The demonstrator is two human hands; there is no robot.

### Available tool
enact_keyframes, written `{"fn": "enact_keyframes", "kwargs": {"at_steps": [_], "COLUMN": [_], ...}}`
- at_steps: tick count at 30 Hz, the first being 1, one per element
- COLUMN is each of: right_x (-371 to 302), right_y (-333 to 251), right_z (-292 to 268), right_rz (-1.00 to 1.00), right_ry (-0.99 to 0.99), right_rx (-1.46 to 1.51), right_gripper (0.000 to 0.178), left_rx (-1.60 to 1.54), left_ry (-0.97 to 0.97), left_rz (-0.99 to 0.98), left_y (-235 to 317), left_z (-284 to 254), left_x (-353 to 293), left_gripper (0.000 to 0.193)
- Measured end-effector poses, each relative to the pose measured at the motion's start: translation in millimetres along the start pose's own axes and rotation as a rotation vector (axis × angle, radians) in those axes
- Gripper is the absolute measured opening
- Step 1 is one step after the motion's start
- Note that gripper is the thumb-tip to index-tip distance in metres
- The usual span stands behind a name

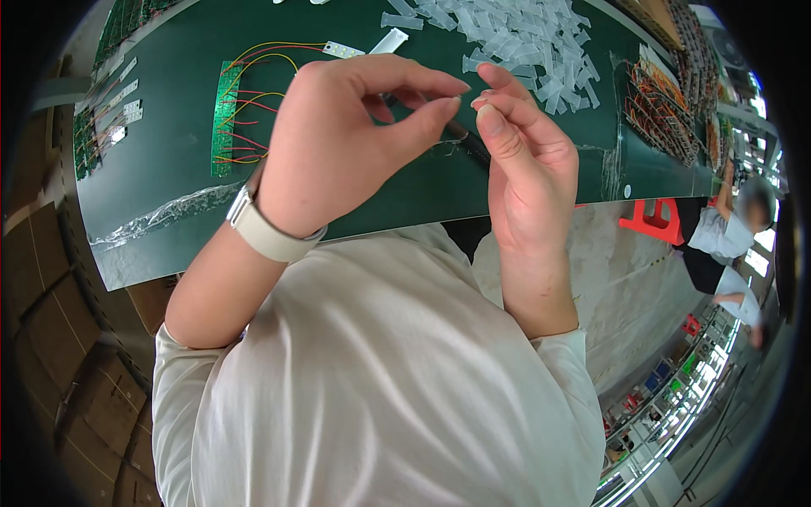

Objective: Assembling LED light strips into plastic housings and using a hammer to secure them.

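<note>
Both hands are raised over the green work table [380, 203], their fingertips close together. My left hand [329, 135], with a pale watch band at the wrist, has thumb and index finger pinched. Thumb and fingers also come together on my right hand [528, 160]. Whatever lies between either set of fingertips is too small to make out. Beyond the left hand lies a long green circuit board [225, 118] with red and yellow wires. Some wires lead to a small white strip [344, 51], beside a translucent sleeve [390, 40]. A dark, pen-like tool [475, 147] is partly hidden beneath the hands.
A heap of translucent sleeves [528, 38] covers the far middle of the table. Wired boards [663, 110] are stacked at the right; more boards [87, 144] lie at the left edge. Cardboard boxes [51, 279], a red stool [655, 221] and another person [722, 232] are beyond the table.
</note>
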State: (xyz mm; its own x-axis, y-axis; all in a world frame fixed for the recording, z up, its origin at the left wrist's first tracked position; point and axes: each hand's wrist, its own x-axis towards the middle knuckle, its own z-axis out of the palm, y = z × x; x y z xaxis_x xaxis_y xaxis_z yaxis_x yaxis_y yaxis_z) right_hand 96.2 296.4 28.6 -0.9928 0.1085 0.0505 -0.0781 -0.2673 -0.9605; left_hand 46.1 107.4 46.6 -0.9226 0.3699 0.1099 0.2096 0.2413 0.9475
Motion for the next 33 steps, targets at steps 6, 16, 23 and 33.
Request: {"fn": "enact_keyframes", "kwargs": {"at_steps": [6,16,23,33], "right_x": [-4,-12,-25,-10], "right_y": [6,21,31,32], "right_z": [1,11,12,-46], "right_rz": [0.051,-0.058,-0.197,-0.360], "right_ry": [0.019,-0.024,-0.154,-0.113], "right_rx": [0.035,-0.115,-0.329,-1.382], "right_gripper": [0.014,0.018,0.040,0.044], "left_rx": [-0.104,-0.206,-0.164,0.765], "left_ry": [-0.040,0.017,-0.051,0.410], "left_rz": [0.009,-0.022,0.050,0.003], "left_y": [-6,-18,-33,-92], "left_z": [5,0,-16,-95], "left_x": [-3,-12,-17,-62], "left_gripper": [0.014,0.013,0.008,0.017]}}
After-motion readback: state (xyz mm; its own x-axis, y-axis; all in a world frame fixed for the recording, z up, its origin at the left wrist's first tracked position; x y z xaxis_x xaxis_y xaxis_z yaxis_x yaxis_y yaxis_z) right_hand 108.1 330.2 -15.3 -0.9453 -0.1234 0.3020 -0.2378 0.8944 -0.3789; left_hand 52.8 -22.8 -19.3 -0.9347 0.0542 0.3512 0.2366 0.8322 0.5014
